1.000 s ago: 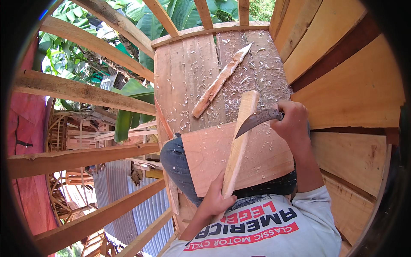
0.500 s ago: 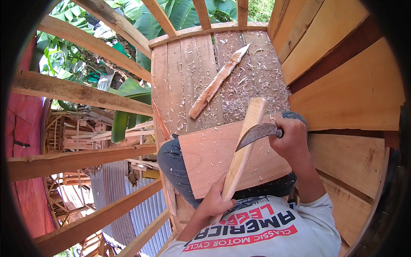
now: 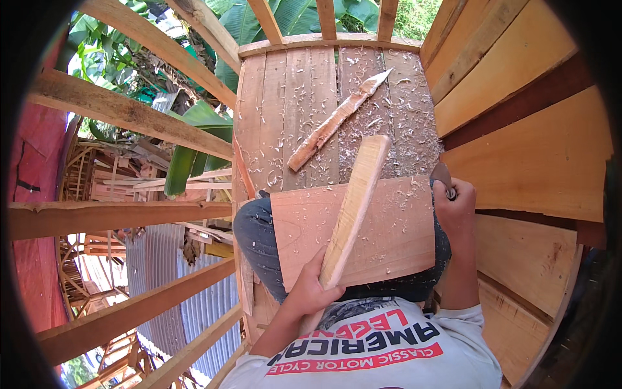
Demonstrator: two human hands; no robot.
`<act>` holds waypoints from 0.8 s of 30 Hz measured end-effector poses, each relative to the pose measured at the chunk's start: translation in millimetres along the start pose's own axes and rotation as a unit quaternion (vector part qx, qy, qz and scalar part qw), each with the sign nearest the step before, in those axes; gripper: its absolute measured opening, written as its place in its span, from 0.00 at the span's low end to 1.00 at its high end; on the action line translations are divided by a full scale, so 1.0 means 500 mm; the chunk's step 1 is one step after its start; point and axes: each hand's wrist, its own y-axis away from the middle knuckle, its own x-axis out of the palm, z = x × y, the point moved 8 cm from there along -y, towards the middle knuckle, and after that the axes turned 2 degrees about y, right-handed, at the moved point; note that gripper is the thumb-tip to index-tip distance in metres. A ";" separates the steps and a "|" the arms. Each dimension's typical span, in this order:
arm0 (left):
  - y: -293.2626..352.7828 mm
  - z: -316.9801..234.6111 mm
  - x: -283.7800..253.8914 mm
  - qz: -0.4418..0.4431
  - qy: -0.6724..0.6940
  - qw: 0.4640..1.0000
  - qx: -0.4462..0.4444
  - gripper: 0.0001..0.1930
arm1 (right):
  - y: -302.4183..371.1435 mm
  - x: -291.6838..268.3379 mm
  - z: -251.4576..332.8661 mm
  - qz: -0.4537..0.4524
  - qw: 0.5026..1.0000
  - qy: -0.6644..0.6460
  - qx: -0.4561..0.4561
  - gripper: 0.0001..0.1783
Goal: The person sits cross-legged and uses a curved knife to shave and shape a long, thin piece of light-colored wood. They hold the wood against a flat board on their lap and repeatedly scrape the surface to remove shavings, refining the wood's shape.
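My left hand (image 3: 311, 288) is closed around the lower end of a pale wooden stick (image 3: 355, 211), which slants up and away over my lap. Under it a flat wooden board (image 3: 402, 236) rests across my thighs, sprinkled with shavings. At the board's right edge my right hand (image 3: 455, 204) grips a knife (image 3: 442, 175) with a dark, curved blade. The blade is turned nearly edge-on and stands apart from the stick. My fingers hide most of its handle.
Beyond my knees, a roughly carved, pointed piece of wood (image 3: 337, 123) lies on the plank floor (image 3: 272, 129) among many curled shavings. Wooden slats (image 3: 129, 207) form an open railing at left, with banana leaves (image 3: 194, 146) outside. A plank wall (image 3: 531, 149) stands close at right.
My right hand has swung the knife off the stick, out to the right. The stick has tilted slightly more upright, and the whole view has shifted a little.
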 end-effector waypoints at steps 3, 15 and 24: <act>-0.017 -0.042 -0.010 -0.005 -0.048 0.999 -0.009 0.42 | 0.056 0.051 -0.024 0.060 0.988 -0.111 0.088 0.19; -0.058 -0.111 0.045 0.023 -0.060 0.998 0.012 0.37 | 0.176 0.186 0.076 0.283 0.767 -0.539 0.203 0.14; -0.041 -0.064 0.060 0.075 -0.084 0.985 -0.134 0.31 | 0.173 0.137 0.026 0.235 0.767 -0.550 0.234 0.12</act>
